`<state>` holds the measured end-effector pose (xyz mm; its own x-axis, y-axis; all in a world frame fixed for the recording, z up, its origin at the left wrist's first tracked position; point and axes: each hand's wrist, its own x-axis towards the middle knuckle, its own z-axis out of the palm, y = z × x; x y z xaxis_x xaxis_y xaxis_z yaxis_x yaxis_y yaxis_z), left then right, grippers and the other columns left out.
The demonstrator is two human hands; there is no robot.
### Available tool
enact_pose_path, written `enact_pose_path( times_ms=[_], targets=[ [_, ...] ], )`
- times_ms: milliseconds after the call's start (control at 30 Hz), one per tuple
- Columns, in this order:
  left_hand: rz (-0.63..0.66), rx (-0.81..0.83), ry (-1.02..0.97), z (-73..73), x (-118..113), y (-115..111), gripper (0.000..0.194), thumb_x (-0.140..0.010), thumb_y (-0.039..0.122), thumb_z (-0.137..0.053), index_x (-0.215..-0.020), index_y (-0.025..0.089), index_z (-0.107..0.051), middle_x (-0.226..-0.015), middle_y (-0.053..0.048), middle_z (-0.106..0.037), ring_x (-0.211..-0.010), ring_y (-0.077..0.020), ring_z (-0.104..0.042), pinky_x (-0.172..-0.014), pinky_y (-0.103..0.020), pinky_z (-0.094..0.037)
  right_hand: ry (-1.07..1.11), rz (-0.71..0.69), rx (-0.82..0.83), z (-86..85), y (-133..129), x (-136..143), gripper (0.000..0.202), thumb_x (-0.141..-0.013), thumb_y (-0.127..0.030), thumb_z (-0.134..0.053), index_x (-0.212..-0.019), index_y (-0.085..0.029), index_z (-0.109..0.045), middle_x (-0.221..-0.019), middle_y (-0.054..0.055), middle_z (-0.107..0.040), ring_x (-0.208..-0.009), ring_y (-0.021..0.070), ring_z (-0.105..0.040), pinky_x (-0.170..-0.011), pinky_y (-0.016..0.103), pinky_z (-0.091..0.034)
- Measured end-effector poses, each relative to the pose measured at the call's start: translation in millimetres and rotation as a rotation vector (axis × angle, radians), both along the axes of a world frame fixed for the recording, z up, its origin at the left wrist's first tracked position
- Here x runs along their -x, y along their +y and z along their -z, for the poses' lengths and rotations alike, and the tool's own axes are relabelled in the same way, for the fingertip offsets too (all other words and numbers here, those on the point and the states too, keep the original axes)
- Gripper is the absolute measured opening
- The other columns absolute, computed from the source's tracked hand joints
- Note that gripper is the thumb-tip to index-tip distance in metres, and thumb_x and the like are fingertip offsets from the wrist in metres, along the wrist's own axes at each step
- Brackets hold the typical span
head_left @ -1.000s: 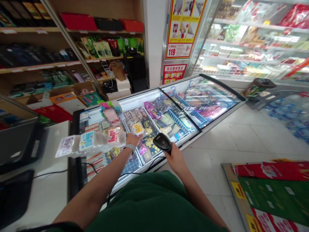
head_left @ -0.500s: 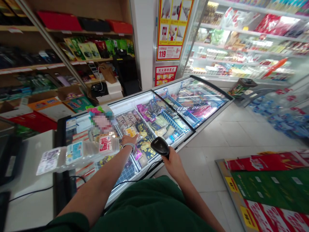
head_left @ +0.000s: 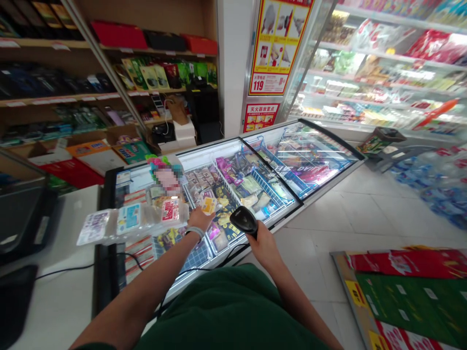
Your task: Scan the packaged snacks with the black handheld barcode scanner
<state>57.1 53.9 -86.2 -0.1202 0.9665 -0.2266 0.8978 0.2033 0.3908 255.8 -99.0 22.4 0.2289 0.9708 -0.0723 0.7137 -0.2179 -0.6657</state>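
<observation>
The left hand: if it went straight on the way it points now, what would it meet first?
Most likely the yellow-labelled pack, right at the front of the left hand; depth is unclear, and the two may already be touching.

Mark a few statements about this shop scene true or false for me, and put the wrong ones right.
1. The right hand holds a black scanner. True.
2. The left hand is over the floor. False: it is over the chest freezer, at the yellow-labelled pack.
3. The blue-labelled pack lies between the red-labelled pack and the purple-lettered pack. True.
4. The shirt is red. False: it is green.
5. The wristband is on the right wrist. False: it is on the left.
6. A poster shows the number 119. True.
</observation>
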Motion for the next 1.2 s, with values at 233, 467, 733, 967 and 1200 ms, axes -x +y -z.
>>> enact_pose_path(
  times_ms=[233, 467, 733, 967, 1200],
  targets=[
    [0.182, -0.152, -0.004, -18.7, 21.4, -40.6, 0.056, -0.072, 0.049, -0.063, -0.119, 0.019, -0.055, -0.114, -0.011, -0.063, -0.107, -0.0262, -0.058, -0.092, -0.033, -0.044, -0.006, -0.041, -0.025, -3.3, -0.7, 5.1, 0.017, -0.084, -0.019, -0.052, -0.101, -0.016, -0.051, -0.098, 0.011, -0.063, -0.090, 0.0247, -0.061, -0.076, 0.032, -0.044],
    [0.243, -0.371, 0.107, -44.5, 39.0, -71.8, 0.063, -0.075, 0.047, -0.062, -0.129, 0.016, -0.049, -0.123, -0.012, -0.060, -0.109, -0.0286, -0.055, -0.094, -0.038, -0.039, -0.009, -0.114, -0.049, -10.0, 0.4, 16.0, 0.017, -0.084, -0.021, -0.053, -0.100, -0.017, -0.051, -0.096, 0.010, -0.062, -0.090, 0.0251, -0.061, -0.076, 0.033, -0.045],
    [0.213, -0.522, 0.175, -72.4, 56.2, -91.4, 0.063, -0.076, 0.045, -0.062, -0.130, 0.014, -0.050, -0.115, -0.014, -0.063, -0.105, -0.0309, -0.055, -0.095, -0.043, -0.034, 0.016, -0.192, -0.071, -24.1, -5.6, 24.3, 0.018, -0.085, -0.020, -0.051, -0.102, -0.017, -0.050, -0.097, 0.010, -0.061, -0.091, 0.0242, -0.059, -0.078, 0.033, -0.044],
    [0.168, -0.621, 0.172, -77.0, 70.6, -98.7, 0.062, -0.077, 0.044, -0.061, -0.131, 0.016, -0.050, -0.113, -0.014, -0.063, -0.106, -0.0314, -0.054, -0.097, -0.044, -0.031, 0.040, -0.298, -0.078, -33.3, -13.5, 34.5, 0.017, -0.085, -0.018, -0.052, -0.101, -0.018, -0.050, -0.098, 0.008, -0.060, -0.090, 0.0218, -0.058, -0.077, 0.031, -0.043],
    [0.126, -0.655, 0.194, -76.6, 79.0, -107.4, 0.060, -0.078, 0.044, -0.060, -0.130, 0.017, -0.051, -0.121, -0.014, -0.060, -0.112, -0.0315, -0.050, -0.103, -0.046, -0.026, 0.075, -0.384, -0.085, -39.5, -16.9, 43.5, 0.018, -0.085, -0.017, -0.052, -0.103, -0.019, -0.050, -0.102, 0.008, -0.059, -0.094, 0.0213, -0.056, -0.081, 0.032, -0.043]
  ],
)
